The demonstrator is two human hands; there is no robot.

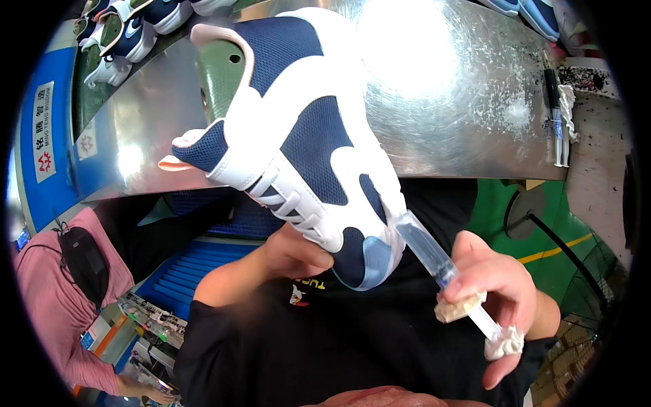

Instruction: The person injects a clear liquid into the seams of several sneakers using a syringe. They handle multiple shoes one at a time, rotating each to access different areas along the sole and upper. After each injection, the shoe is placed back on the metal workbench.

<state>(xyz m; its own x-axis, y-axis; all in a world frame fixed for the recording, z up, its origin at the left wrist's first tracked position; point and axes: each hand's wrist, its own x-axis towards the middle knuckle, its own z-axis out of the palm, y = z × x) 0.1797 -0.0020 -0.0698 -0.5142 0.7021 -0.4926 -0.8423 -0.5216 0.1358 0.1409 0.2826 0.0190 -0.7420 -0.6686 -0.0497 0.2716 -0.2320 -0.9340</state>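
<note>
A navy and white sneaker [314, 146] with a light blue toe tip is tilted in front of me, toe toward me. A green last [222, 76] fills its opening. My left hand [296, 252] grips the sneaker near the toe and laces, its thumb on the upper; the other fingers are hidden beneath. In my right hand [500, 281] is a clear plastic syringe [423, 245], wrapped in whitish material at its flange and plunger end. The syringe's front end meets the white edge of the sole by the toe; I cannot tell whether it touches.
The shiny metal table [468, 146] carries whitish residue. At its right edge lie a second syringe [557, 129] and a black pen-like tool [550, 85]. More sneakers [132, 37] stand at the far left, beside a blue panel [61, 136]. A person in pink [68, 292] works at left.
</note>
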